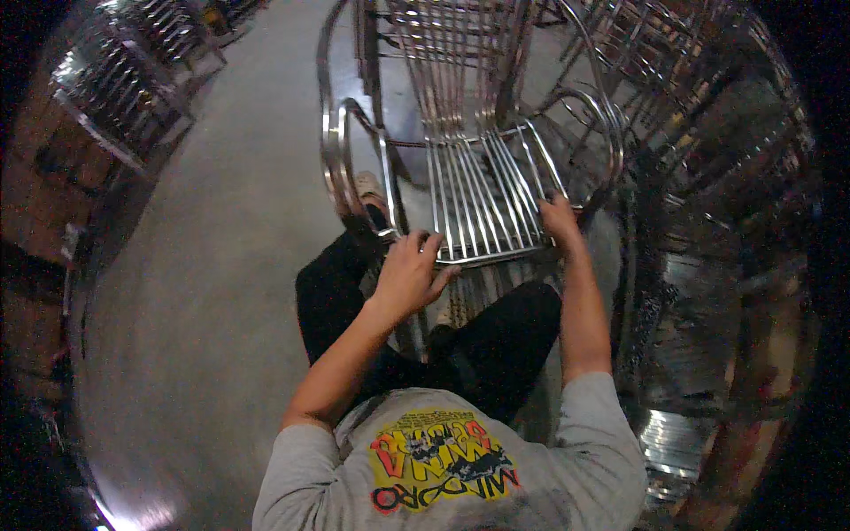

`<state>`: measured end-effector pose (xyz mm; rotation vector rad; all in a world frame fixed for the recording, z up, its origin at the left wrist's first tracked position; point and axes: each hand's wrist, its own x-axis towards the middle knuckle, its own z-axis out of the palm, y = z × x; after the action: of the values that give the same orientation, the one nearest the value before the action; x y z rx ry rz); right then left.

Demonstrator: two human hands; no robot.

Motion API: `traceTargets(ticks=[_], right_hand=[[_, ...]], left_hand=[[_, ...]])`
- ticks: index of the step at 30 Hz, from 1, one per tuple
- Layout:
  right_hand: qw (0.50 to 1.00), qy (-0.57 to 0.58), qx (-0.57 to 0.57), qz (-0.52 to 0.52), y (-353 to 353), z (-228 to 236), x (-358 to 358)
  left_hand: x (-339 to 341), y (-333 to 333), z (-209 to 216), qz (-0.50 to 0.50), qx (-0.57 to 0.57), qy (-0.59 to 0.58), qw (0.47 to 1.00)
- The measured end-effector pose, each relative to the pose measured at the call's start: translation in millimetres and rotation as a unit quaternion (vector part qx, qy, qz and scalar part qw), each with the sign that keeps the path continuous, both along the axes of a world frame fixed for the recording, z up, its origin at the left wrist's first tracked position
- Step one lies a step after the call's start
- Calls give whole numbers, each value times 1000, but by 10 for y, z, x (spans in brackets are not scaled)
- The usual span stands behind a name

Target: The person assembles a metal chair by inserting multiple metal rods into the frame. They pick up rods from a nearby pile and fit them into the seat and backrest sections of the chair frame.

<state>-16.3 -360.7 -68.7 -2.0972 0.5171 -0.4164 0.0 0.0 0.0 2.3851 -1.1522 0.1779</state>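
In front of me stands a shiny metal armchair [478, 199] made of bent tubes, with a slatted seat and a tall slatted back. My left hand [410, 276] is at the seat's front left corner, its fingers bent over the front rail and the thumb below it. At the front right corner, my right hand [559, 221] is closed round the seat's edge; its fingertips are partly hidden. Curved tube armrests rise on both sides of the seat. The chair's lower parts are largely hidden by the seat and my legs.
My bent legs in black trousers [505, 341] are close to the seat's front. More metal chair frames are stacked at the upper left [119, 84] and along the right [682, 80]. Grey floor [204, 292] stretches on the left. Shiny metal pieces [670, 447] lie at the lower right.
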Motion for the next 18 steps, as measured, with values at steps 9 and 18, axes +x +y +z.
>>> traceTargets(ticks=[9,18], right_hand=[[991,126,-47,20,-106,191,4],[940,249,-231,26,-211,117,179]], left_hand=[[96,-641,-402,-6,114,25,993],[190,-592,-511,-54,123,71,988]])
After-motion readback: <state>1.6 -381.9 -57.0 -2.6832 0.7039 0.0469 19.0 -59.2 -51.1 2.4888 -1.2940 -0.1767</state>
